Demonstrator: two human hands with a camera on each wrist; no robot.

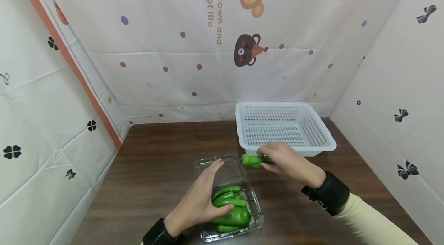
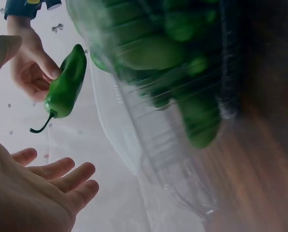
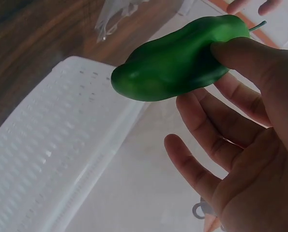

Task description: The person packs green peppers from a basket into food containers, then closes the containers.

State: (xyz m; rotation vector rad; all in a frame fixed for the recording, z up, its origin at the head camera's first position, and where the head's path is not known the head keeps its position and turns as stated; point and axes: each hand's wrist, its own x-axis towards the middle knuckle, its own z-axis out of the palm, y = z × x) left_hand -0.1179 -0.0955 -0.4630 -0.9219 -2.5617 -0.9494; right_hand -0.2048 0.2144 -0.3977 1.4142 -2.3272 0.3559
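Right hand (image 1: 284, 160): thumb and fingers pinch one green pepper (image 1: 252, 160); remaining fingers loosely spread, as the right wrist view shows.
Pepper: held in the air, just in front of the basket's near rim, between basket and box; not yet over the basket's inside; stem points away from the basket.
Left hand (image 1: 201, 198): fingers straight and relaxed, laid flat along the left side of the box (image 1: 256, 206); it grasps nothing, seemingly steadying the box.
Box: clear plastic, lid folded open towards the back wall; several peppers (image 1: 230, 208) lie inside, one large and some slender.
Basket (image 1: 324, 148): white, perforated; no pepper visible inside.
Table (image 1: 156, 160): dark wood; bears box and basket, which stand near each other.
Progress, as judged: early; first pepper apparently in transit, none delivered; the rest of the box's load remains.
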